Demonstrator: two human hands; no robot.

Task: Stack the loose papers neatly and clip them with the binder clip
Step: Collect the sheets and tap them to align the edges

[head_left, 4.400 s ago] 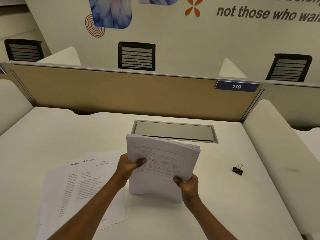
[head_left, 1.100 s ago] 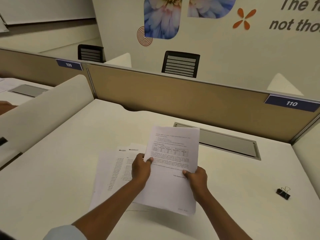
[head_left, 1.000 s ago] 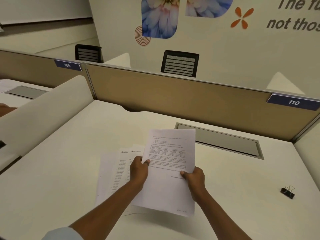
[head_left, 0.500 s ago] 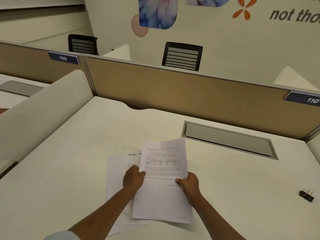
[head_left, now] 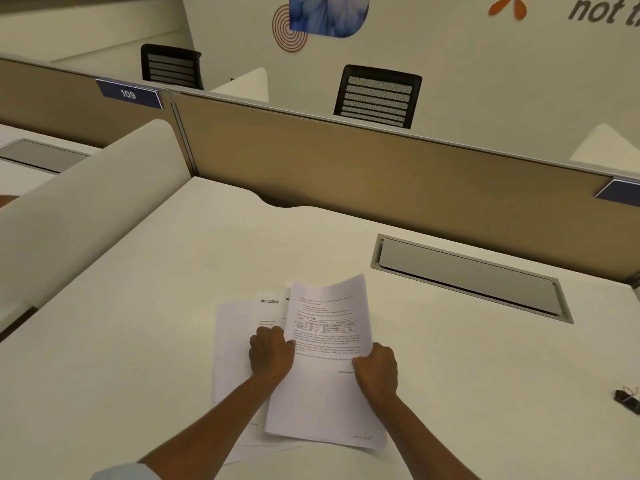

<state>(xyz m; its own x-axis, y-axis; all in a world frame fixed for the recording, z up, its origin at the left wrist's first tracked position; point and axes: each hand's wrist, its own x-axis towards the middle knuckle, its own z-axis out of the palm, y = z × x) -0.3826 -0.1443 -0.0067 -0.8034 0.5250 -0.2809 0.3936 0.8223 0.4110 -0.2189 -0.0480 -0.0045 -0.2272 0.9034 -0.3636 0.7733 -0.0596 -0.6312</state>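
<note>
Fingers of the left hand [head_left: 271, 353] curl around the left edge of the gathered stack [head_left: 325, 368], thumb on the printed face, and the fingers of the right hand [head_left: 375, 370] pinch its right edge in the same closed way. That stack rests low over the loose sheets [head_left: 235, 344] fanned out flat on the worktop [head_left: 138, 341], overlapping them and offset to their right. The binder clip [head_left: 627, 400] sits well apart at the far right edge of view, untouched.

Judging by this, the step in hand is merging the held stack with the sheets beneath. To do it well, the stack should come down square on the loose sheets, then all should be lifted together and tapped on one short and one long edge until the edges run flush. A light grip lets the pages slide into line; squeezing hard would lock in the offset.

Paper here is thin, white and floppy, its top corner bowing upward, printed with text and a small table. The worktop is smooth, matt and pale, so sheets should slide easily. The clip is small, dark and metal with wire handles.
</note>
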